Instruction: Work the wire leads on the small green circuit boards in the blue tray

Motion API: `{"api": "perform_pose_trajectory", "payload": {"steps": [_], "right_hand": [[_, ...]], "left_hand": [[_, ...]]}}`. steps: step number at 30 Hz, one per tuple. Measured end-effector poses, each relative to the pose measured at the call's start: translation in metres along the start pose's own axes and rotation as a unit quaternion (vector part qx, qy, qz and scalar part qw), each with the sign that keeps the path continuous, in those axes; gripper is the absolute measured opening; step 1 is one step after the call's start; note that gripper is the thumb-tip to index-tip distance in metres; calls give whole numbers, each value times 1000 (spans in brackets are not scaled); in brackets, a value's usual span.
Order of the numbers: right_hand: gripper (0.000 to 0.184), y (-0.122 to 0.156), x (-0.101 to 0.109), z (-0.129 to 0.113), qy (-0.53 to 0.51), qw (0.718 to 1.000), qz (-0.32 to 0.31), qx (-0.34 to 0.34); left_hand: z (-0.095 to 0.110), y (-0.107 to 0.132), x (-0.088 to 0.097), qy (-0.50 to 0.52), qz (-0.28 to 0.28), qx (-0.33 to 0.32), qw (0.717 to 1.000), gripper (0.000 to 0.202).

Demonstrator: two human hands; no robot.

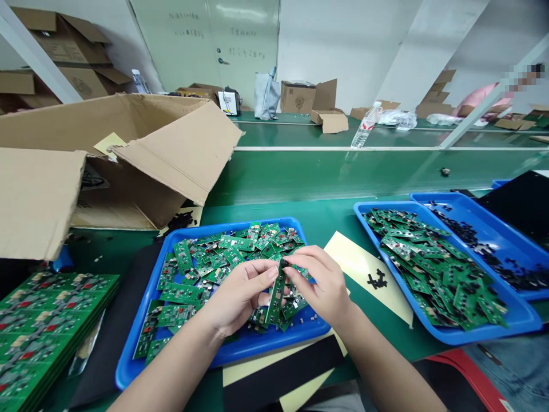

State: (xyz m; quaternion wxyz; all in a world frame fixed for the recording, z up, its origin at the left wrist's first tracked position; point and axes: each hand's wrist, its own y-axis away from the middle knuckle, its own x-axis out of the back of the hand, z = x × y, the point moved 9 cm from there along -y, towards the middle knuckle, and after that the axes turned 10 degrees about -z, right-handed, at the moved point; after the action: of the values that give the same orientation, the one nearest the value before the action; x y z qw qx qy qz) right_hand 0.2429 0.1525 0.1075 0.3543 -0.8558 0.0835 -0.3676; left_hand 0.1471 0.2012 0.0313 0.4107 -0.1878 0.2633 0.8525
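My left hand (240, 294) is closed on a small green circuit board (277, 294), held upright over a blue tray (274, 337). My right hand (323, 283) pinches the top edge of the same board with thumb and forefinger, at a small black part. Several loose green circuit boards (206, 269) fill the tray beneath both hands.
A second blue tray (493, 329) of boards lies right, a third (514, 240) with small black parts beyond it. A yellow sheet (364, 269) carries black pieces. Stacked green panels (43, 320) sit left, an open cardboard box (128, 149) behind. A water bottle (364, 126) stands on the green belt.
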Motion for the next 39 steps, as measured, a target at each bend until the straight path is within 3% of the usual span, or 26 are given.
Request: {"api": "perform_pose_trajectory", "payload": {"steps": [8,15,21,33,39], "right_hand": [[14,-2,-7,-3,59,997,-46,28],[21,-3,10,11,-98,994,2,-46],[8,-3,10,7,-73,996,21,-43],[10,1,1,14,-66,995,1,-71],[11,2,-2,10,-52,997,7,-50]], "left_hand": [[-5,-2,-4,13,-26,11,1000,28],[-2,-1,-6,57,-38,7,998,29],[3,0,-5,53,-44,-15,998,26],[5,-2,-5,27,-31,-28,999,25],[5,-2,-3,22,-13,-38,999,28]]}}
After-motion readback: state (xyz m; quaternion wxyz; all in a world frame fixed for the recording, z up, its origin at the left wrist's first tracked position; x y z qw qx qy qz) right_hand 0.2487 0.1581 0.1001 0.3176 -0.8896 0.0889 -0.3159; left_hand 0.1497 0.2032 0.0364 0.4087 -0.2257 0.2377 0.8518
